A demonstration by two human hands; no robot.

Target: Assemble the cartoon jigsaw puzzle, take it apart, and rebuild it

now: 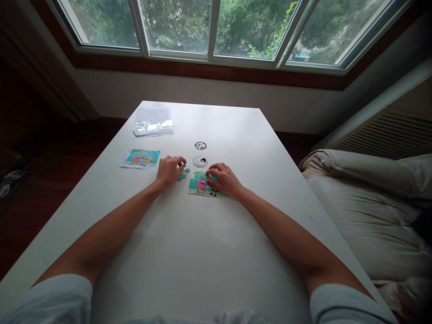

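Note:
A small jigsaw puzzle (pixel 199 185) with a pink cartoon figure on a teal and green background lies on the white table. My right hand (pixel 227 179) rests over its right part with fingers apart, hiding some of the picture. Just left of the puzzle are several loose teal puzzle pieces (pixel 182 177). Above them my left hand (pixel 168 171) is closed in a pinch; what sits between its fingertips is too small to make out. To the left of that hand lies a printed picture (pixel 141 159) with similar pink and yellow figures.
Two round items, a dark-rimmed one (pixel 200 146) and a pale one (pixel 200 161), lie beyond the puzzle. A clear plastic bag with papers (pixel 154 121) is at the table's far left. Beyond the table (pixel 202 252) is a window; a cushioned seat (pixel 364 216) stands on the right.

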